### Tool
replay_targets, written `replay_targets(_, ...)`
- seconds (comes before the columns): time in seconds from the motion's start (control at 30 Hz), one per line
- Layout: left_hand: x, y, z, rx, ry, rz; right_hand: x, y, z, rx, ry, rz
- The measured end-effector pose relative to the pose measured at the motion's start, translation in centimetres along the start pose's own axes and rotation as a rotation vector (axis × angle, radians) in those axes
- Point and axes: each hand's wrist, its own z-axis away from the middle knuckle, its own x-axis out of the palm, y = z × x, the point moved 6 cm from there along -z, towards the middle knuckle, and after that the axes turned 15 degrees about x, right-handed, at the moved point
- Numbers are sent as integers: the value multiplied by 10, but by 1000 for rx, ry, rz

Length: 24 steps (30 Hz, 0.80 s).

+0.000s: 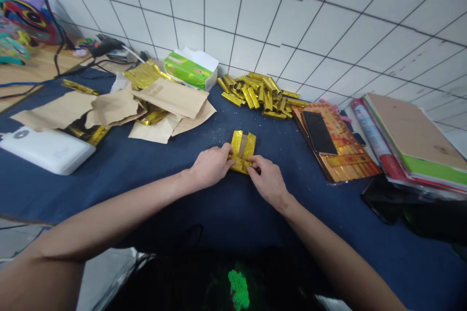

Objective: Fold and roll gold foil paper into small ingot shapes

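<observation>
The left hand [210, 166] and right hand [268, 181], both half-closed, pinched one folded gold foil piece [241, 151] on the blue tablecloth [109, 177], near one heap of many folded gold strips [260, 95].

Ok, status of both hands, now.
Left hand: closed, holding the folded gold foil strip.
Right hand: closed, holding the folded gold foil strip.
</observation>
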Motion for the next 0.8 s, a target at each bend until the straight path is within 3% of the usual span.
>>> replay_targets(0.2,1,5,4,87,86,25,0,1,0,-22,-1,9)
replay_targets(0.37,4,7,2,135,65,-11,0,2,-1,-15,-27,3)
replay_targets(0.8,5,9,0,36,-21,-118,0,2,-3,27,-22,-44)
